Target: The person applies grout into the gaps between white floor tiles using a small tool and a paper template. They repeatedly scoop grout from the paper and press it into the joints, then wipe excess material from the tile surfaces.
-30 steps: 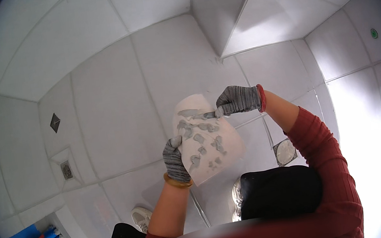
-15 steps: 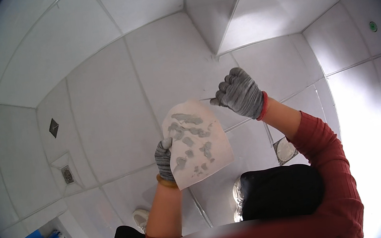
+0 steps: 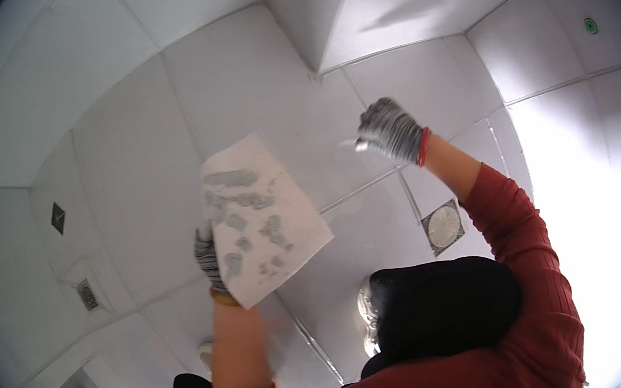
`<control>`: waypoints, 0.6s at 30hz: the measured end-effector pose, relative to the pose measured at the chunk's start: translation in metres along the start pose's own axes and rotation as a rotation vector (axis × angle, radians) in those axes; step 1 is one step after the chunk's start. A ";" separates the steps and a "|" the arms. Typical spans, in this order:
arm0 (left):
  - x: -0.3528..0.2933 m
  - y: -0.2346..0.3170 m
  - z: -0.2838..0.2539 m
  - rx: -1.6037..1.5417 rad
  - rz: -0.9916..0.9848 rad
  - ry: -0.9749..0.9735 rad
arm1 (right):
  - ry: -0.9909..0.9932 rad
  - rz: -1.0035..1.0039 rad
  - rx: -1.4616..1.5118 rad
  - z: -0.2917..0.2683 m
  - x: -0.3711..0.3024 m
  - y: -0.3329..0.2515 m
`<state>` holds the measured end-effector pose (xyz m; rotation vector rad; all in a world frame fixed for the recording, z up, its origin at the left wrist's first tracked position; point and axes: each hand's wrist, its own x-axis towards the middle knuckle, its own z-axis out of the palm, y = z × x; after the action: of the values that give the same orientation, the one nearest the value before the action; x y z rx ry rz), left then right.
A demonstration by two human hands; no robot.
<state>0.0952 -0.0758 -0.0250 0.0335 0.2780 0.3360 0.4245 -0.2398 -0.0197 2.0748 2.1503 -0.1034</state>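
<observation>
Above the middle of the tiled floor, a pale sheet is held tilted, with grey smears across its face. The gloved right hand hangs well apart from it, toward the floor's right edge, its fingers curled closed. The left hand, partly hidden, grips the sheet's left edge. A round cover lies near the floor's right edge, a drain near the left. A small tool, blurred, juts from the right hand's fingers.
</observation>
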 end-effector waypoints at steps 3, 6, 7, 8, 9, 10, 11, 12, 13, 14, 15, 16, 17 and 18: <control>-0.004 0.006 -0.007 0.024 0.047 0.012 | -0.187 0.243 0.221 0.026 -0.039 0.042; -0.007 0.002 -0.013 0.030 0.095 0.075 | -0.610 0.338 0.303 0.052 -0.062 0.055; -0.007 0.000 -0.014 0.040 0.090 0.043 | -0.634 0.309 0.263 0.058 -0.066 0.057; -0.007 -0.002 -0.014 0.035 0.099 0.092 | -0.716 0.284 0.224 0.062 -0.065 0.057; -0.007 -0.003 -0.014 0.029 0.088 0.074 | -0.787 0.260 0.175 0.065 -0.063 0.057; -0.007 -0.004 -0.014 0.019 0.087 0.084 | -0.834 0.205 0.121 0.066 -0.059 0.055; -0.006 -0.004 -0.013 0.031 0.084 0.065 | -0.871 0.150 0.060 0.067 -0.054 0.054; -0.006 -0.004 -0.012 0.040 0.094 0.074 | -0.897 0.092 0.003 0.067 -0.049 0.052; -0.005 -0.004 -0.011 0.042 0.103 0.096 | -0.927 0.104 -0.016 0.068 -0.045 0.049; -0.005 -0.004 -0.011 0.055 0.120 0.092 | -0.949 0.112 -0.031 0.069 -0.040 0.047; -0.005 -0.003 -0.010 0.060 0.134 0.103 | -0.964 0.106 -0.037 0.071 -0.037 0.045; -0.005 -0.003 -0.010 0.059 0.142 0.117 | -0.983 0.103 -0.057 0.074 -0.035 0.043; -0.004 -0.003 -0.010 0.062 0.148 0.113 | -0.995 0.087 -0.068 0.078 -0.032 0.042; -0.004 -0.003 -0.011 0.059 0.150 0.110 | -1.012 0.064 -0.084 0.082 -0.031 0.041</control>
<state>0.0897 -0.0800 -0.0346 0.0949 0.3954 0.4795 0.4713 -0.2819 -0.0937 1.5044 1.4137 -0.8295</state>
